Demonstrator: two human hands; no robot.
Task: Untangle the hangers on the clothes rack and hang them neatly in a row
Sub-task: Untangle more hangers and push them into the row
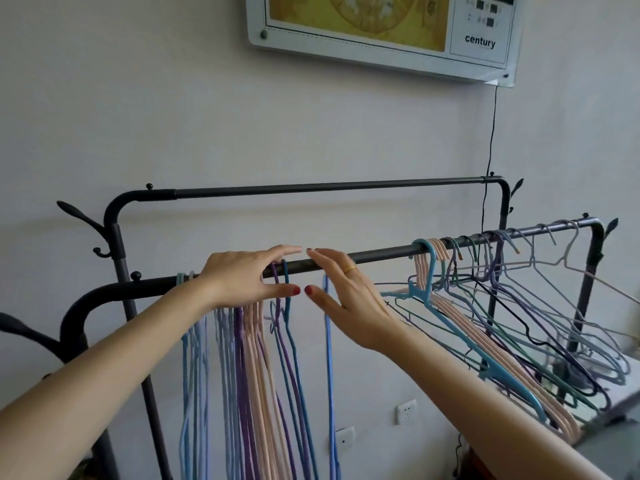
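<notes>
A dark metal clothes rack's front rail [381, 255] runs from lower left to upper right. On its left part hang several hangers in a neat row [242, 358], light blue, purple, pink and teal. My left hand [242, 278] rests over their hooks, fingers spread. My right hand [343, 292] is beside it, fingers apart, next to a single blue hanger [329, 358] hanging behind it; whether it touches the hanger is unclear. A tangled bunch of hangers [502, 306] crowds the rail's right part.
A second, higher rail [311, 188] stands behind, against the white wall. Hook arms [79, 216] stick out at the rack's left post. A framed calendar board [381, 26] hangs above, with a black cord [491, 133] running down. Wall sockets [405, 412] sit low.
</notes>
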